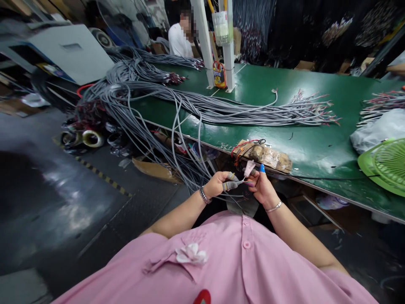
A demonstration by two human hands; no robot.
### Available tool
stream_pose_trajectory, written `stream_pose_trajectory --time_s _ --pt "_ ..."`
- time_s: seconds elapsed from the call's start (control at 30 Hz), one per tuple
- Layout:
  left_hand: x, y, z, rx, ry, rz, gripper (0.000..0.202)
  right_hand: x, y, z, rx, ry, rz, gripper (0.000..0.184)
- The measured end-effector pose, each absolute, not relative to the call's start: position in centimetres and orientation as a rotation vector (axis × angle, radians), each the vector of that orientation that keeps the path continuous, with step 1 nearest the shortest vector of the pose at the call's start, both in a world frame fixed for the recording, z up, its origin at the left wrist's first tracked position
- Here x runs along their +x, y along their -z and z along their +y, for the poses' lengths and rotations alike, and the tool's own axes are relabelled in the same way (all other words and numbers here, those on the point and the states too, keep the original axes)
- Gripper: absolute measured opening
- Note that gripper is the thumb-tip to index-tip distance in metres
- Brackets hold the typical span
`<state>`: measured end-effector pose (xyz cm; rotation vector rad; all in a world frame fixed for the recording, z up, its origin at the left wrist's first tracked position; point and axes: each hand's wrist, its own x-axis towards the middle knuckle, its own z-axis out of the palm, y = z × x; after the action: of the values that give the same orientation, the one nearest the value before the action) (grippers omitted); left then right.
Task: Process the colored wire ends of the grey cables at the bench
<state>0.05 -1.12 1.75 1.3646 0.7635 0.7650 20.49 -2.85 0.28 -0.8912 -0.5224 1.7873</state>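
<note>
My left hand [221,183], with grey covers on its fingertips, pinches a grey cable close to its stripped end. Facing it, my right hand [261,188] wears a blue cover on one fingertip and closes on the thin coloured wires [249,183] at that end. A small pale pink piece [249,168] shows above the right fingers; I cannot tell what it is. Just beyond both hands, a worn wooden block [265,156] with black and red leads lies at the table edge.
A long bundle of grey cables [228,110] stretches over the green table [259,84] and hangs off its front edge. At right are a green fan [384,164] and a plastic bag [379,128]. White posts [229,63] rise mid-table; a person [181,40] sits behind.
</note>
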Motion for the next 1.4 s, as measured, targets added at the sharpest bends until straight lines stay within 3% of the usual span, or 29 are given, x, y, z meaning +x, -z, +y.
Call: stream_pose_trajectory --time_s 0.33,0.63,0.8,1.17,1.4 --pt "-2.2 -1.0 -4.8 1.442 -0.757 0.750 0.037 22.4 0.2 -5.1 -0.951 -1.713 -0.559 0.050" --pt "-1.6 -0.6 -5.8 1.469 -0.852 0.875 0.038 26.2 -4.6 -7.7 -1.102 -1.390 -0.966 0.036" --pt "-0.9 -1.6 -6.4 1.548 -0.902 0.848 0.038 26.5 -4.2 -7.9 -1.284 -1.518 -1.059 0.044" --pt "1.0 -2.3 -5.3 1.376 -0.957 0.924 0.042 22.1 -2.8 -2.7 -1.031 -1.758 -0.766 0.045" --pt "1.2 -2.0 -4.6 1.332 -0.967 0.913 0.042 20.5 -2.7 -2.5 -0.936 -1.684 -0.672 0.046"
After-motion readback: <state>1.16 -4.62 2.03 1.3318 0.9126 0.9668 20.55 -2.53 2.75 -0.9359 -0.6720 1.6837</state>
